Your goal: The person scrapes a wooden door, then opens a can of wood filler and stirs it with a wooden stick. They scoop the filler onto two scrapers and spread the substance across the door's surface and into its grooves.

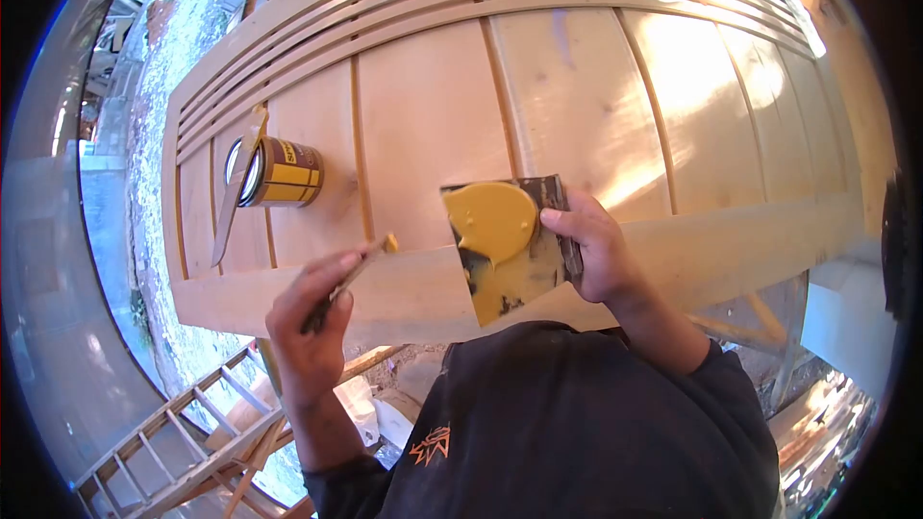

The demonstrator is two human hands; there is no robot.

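My right hand (pixel 598 245) grips the edge of a flat, dark, smeared board (pixel 538 279), thumb on top. A thick mound of yellow paste (pixel 492 216) covers its upper part. In my left hand (pixel 312 312), closed around its handle, is a putty knife (pixel 354 277) with a dab of yellow paste at the tip. The knife is apart from the board, off to its left. Farther left, a brown and yellow can (pixel 296 173) stands on the pale wooden panel (pixel 428 144). Across the can's open top leans a flat stick (pixel 231 207) with yellow paste on its upper end.
Grooves run across the panel, and raised slats (pixel 413 24) line its far side. Bright sunlight falls on the right part. Below left stands a ladder (pixel 183 428) beside wooden supports. A grey sheet-like surface (pixel 58 279) fills the far left.
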